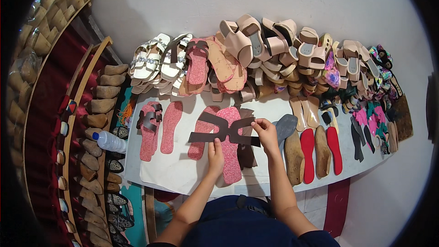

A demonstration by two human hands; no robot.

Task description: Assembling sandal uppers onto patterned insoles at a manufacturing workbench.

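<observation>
clear plastic water bottle [111,142] with blue cap, table's left edge

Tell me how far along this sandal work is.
Done: one pink sole already carries a dark strap. In hand: left hand and right hand hold a dark strap piece over another pink sole. Left: two bare pink soles lie between them.

A small sandal-making workshop. Finished beige and white sandals [256,50] heaped along the wall, pink cut insoles [171,126] and carved wooden shoe lasts [294,158] spread over the white surface [173,174].
</observation>
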